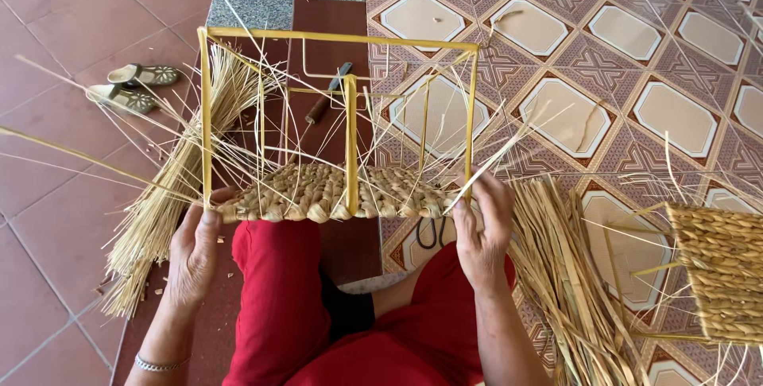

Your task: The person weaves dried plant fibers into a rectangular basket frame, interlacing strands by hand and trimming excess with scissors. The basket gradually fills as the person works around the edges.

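Observation:
A yellow metal box frame (342, 38) rests on my red-trousered knees, with a woven straw base (326, 192) at its bottom. Many thin straw strands stick up and out from the weave. My left hand (193, 252) grips the base's left corner, thumb on the weave. My right hand (483, 231) holds the right corner post and pinches a straw strand (494, 157) that runs up to the right.
A straw bundle (163, 195) lies on the floor at left, another pile (568, 275) at right. A finished woven basket (719, 271) sits far right. Sandals (135, 86) lie upper left, a hammer (327, 93) beyond the frame, scissors (431, 233) under it.

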